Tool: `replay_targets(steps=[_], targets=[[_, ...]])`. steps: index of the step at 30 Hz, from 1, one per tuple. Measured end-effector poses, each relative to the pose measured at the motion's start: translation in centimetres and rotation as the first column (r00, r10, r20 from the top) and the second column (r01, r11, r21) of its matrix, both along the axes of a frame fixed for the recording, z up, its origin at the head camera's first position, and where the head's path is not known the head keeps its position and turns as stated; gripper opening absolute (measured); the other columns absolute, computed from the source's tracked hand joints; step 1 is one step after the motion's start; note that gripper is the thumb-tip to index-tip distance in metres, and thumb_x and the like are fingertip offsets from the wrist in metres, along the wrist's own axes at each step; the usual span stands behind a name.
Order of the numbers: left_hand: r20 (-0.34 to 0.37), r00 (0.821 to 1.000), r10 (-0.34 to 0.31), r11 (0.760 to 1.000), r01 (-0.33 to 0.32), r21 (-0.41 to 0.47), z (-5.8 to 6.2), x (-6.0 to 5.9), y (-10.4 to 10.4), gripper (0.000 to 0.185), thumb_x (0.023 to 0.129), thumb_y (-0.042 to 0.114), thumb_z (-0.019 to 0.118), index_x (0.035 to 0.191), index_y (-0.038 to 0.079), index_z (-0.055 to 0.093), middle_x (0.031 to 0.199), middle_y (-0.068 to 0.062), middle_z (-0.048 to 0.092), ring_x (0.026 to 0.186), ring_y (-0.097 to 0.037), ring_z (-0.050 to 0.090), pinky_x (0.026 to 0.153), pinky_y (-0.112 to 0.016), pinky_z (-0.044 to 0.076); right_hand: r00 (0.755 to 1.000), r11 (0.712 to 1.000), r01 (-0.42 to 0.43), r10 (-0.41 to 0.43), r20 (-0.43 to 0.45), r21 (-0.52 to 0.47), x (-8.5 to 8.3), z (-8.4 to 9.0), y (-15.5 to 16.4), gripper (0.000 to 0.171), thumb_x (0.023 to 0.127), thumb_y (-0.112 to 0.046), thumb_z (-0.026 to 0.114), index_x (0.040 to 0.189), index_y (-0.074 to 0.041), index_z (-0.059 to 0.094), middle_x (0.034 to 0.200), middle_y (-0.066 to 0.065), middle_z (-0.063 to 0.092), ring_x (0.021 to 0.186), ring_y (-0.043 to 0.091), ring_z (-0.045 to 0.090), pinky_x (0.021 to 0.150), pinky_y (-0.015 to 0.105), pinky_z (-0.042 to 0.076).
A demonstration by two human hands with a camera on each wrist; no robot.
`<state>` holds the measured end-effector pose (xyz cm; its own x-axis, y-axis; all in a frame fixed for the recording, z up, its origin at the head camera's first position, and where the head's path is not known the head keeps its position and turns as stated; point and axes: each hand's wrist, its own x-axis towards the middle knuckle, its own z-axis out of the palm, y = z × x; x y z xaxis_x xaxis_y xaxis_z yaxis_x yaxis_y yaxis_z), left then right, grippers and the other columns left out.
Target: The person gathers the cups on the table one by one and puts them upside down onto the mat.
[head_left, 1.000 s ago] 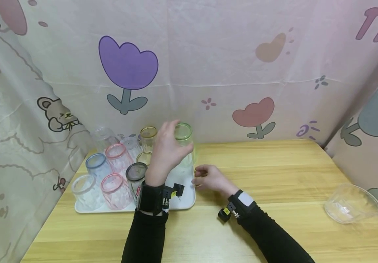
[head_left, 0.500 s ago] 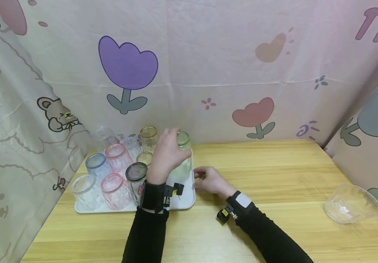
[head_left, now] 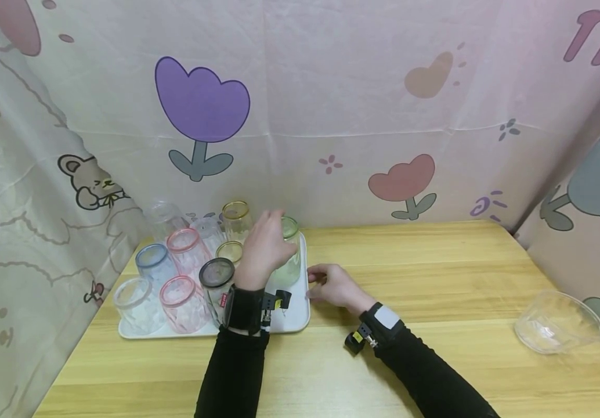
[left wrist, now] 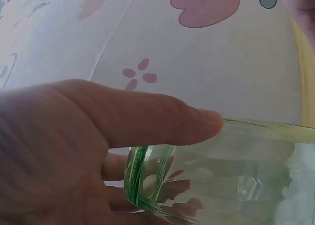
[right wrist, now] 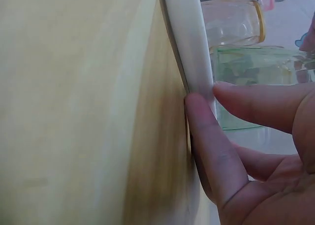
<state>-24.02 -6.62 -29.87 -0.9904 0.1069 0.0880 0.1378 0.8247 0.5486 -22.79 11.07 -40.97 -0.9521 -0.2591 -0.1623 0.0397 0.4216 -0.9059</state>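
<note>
My left hand (head_left: 264,249) grips a clear green drinking glass (head_left: 288,264) from above, thumb along its near side and fingers behind. In the left wrist view the thick green end of the glass (left wrist: 236,180) lies by the palm. Its lower end is down at the white tray (head_left: 296,307), at the right of the other glasses. My right hand (head_left: 338,287) pinches the right rim of the tray between thumb and fingers; the right wrist view shows fingertips (right wrist: 199,104) at the white rim, just beside the green glass.
Several glasses crowd the tray's left: a blue glass (head_left: 156,264), a pink glass (head_left: 182,305), a dark-topped glass (head_left: 216,273) close to my left wrist, and a yellow-rimmed glass (head_left: 236,217) behind. A clear bowl (head_left: 558,325) lies tilted at far right. A patterned cloth (head_left: 321,104) hangs behind.
My left hand has lowered the green glass toward the tray and shifted it slightly left. The right hand stays at the tray's rim, nearly still.
</note>
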Motion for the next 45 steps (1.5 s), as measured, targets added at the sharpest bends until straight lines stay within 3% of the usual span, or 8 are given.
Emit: replay_targets(steps=[11,25,37,42,45], targets=[[0.03,1.0,-0.002,1.0,0.003,-0.016,-0.7,-0.4,-0.1,0.075,0.081,0.01,0.078,0.149,0.0,0.047,0.142,-0.022,0.052,0.127,-0.039,0.055,0.105,-0.054,0.049,1.0,1.0,0.003,-0.002,0.025,-0.011,0.0,0.0,0.0,0.058,0.082,-0.002,0.082,0.135,0.009,0.061,0.115,0.013,0.069,0.099,0.021,0.065,0.084,0.03,0.059],[0.042,0.999,-0.001,1.0,0.003,-0.03,-1.0,-0.6,-0.3,0.075,0.08,0.007,0.076,0.148,-0.002,0.045,0.141,-0.023,0.05,0.125,-0.04,0.055,0.105,-0.052,0.049,0.999,0.999,0.006,-0.005,0.038,-0.035,-0.2,-0.3,-0.1,0.06,0.08,-0.002,0.083,0.135,0.007,0.061,0.114,0.011,0.069,0.098,0.021,0.064,0.084,0.031,0.06],[0.065,0.998,0.015,0.999,-0.012,-0.043,-1.0,-0.7,-0.2,0.081,0.081,0.011,0.079,0.151,0.0,0.042,0.146,-0.024,0.046,0.13,-0.041,0.052,0.103,-0.055,0.05,0.997,0.996,-0.01,0.017,0.069,-0.089,0.0,-0.2,0.0,0.061,0.083,0.0,0.08,0.138,0.011,0.057,0.12,0.019,0.066,0.099,0.024,0.066,0.081,0.033,0.062],[0.024,1.0,0.003,1.0,-0.003,-0.016,-0.7,-0.6,0.1,0.077,0.085,0.016,0.078,0.15,-0.001,0.042,0.148,-0.023,0.043,0.136,-0.04,0.046,0.109,-0.055,0.046,0.996,0.995,0.0,0.008,0.087,-0.102,0.0,0.0,0.1,0.06,0.084,0.0,0.079,0.138,0.012,0.056,0.12,0.019,0.065,0.098,0.025,0.066,0.08,0.034,0.062],[-0.076,0.997,0.001,0.999,0.001,0.037,-0.7,-0.6,0.3,0.075,0.087,0.017,0.078,0.15,-0.002,0.041,0.148,-0.023,0.042,0.138,-0.038,0.042,0.113,-0.052,0.043,0.994,0.992,0.009,0.005,0.113,-0.126,-0.1,0.1,0.1,0.06,0.088,-0.003,0.077,0.142,0.011,0.053,0.124,0.021,0.063,0.099,0.026,0.067,0.08,0.036,0.063]])
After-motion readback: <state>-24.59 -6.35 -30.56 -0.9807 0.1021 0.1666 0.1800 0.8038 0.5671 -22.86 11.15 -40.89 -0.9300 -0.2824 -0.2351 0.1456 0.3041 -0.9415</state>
